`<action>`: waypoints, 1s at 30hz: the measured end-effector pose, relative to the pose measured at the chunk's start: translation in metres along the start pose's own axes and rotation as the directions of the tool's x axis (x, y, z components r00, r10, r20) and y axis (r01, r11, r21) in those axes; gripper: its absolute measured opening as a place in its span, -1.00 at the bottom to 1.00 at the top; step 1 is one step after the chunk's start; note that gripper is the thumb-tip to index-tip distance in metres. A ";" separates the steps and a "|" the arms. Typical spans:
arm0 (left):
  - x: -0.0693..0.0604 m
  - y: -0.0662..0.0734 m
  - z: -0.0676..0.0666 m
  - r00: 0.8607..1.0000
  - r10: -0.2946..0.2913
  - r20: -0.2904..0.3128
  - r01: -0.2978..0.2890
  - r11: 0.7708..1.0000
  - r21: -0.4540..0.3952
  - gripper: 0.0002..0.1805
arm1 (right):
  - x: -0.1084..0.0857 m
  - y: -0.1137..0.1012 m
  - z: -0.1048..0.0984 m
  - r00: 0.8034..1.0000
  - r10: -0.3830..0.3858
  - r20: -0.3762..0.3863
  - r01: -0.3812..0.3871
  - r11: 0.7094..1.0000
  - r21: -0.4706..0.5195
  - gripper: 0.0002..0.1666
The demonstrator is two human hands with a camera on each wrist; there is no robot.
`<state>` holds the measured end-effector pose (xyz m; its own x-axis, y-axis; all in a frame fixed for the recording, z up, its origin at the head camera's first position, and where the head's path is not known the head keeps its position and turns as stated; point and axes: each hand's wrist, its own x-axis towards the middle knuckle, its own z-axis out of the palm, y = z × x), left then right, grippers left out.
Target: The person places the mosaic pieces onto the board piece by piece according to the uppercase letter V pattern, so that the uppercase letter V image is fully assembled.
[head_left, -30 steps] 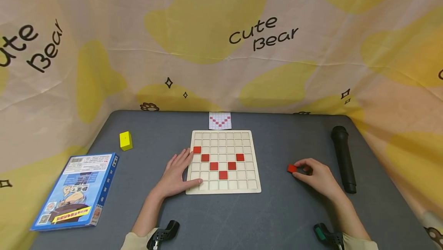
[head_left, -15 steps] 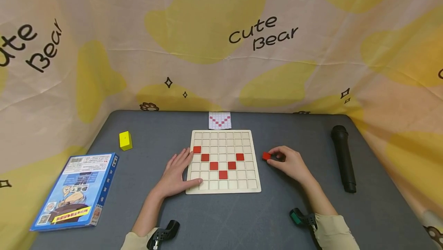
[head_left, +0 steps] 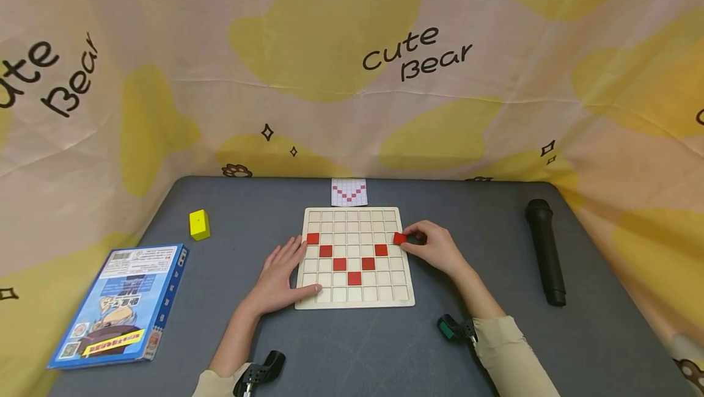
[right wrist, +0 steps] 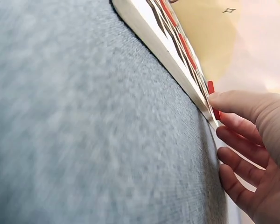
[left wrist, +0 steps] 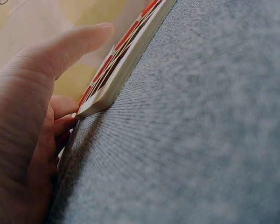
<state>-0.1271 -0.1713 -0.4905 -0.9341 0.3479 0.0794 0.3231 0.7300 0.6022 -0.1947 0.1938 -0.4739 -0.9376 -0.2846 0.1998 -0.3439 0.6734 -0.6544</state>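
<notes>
A cream grid board [head_left: 382, 294] lies on the dark table, with several red square tiles forming a slanted V in its cells. My left hand [head_left: 279, 278] rests on the board's left edge, fingers straight and thumb spread over the lower left corner. At the right edge, my right hand [head_left: 437, 249] pinches a red square tile [head_left: 399, 238] between thumb and index finger. That tile is tilted at the right-hand column, as the right wrist view shows with the tile [right wrist: 211, 87] by the thumb. Whether it touches the board I cannot tell.
Behind the board lies a small pattern card [head_left: 349, 192] with a red V. A yellow block [head_left: 200, 225] and a blue box [head_left: 118, 305] are on the left. A black microphone [head_left: 546, 253] lies at the right. A printed cloth [head_left: 330, 67] hangs behind the table.
My right hand has carried the red tile leftward and away from me, from beside the microphone to the board's right edge. The left hand and the board have stayed put.
</notes>
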 end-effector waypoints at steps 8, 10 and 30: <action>0.000 0.000 0.001 1.000 0.008 -0.004 -0.008 1.000 -0.001 0.10 | 0.006 -0.002 0.004 1.000 0.012 0.017 -0.012 1.000 -0.014 -0.68; 0.000 0.000 0.001 1.000 0.010 -0.006 -0.010 1.000 -0.006 0.10 | 0.007 -0.003 0.005 1.000 0.017 0.019 -0.016 1.000 -0.015 -0.68; -0.001 -0.001 0.003 1.000 0.014 -0.008 -0.014 1.000 0.001 0.10 | 0.005 -0.002 0.010 0.999 0.035 0.034 -0.035 0.999 0.006 -0.64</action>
